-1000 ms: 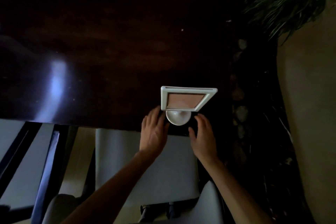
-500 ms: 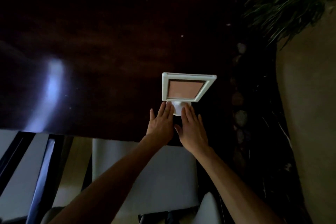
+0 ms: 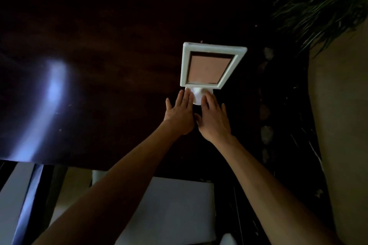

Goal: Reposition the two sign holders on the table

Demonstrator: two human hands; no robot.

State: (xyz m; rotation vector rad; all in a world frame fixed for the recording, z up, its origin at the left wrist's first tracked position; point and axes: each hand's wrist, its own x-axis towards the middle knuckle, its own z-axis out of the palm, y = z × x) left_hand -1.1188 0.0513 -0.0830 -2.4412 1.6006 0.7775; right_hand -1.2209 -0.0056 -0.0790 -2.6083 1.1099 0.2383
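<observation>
Dim light covers a dark wooden table [image 3: 99, 55], with a pale glare streak at 9 o'clock. Nearest, at 6 o'clock, a white chair seat [image 3: 175, 211] sits under the table edge, crossed by two bare forearms. Just past centre, the left hand [image 3: 180, 113] and right hand [image 3: 214, 119] lie flat side by side, thumbs nearly touching. Their fingers are straight and held close together, tips resting against the round white base [image 3: 199, 96] from either side, not curled around it. Beyond them the sign holder [image 3: 211, 65] stands on that base, a white frame around a pinkish card, tilted back. Farthest, at 2 o'clock, a leafy plant [image 3: 318, 6] spreads beside the table.
</observation>
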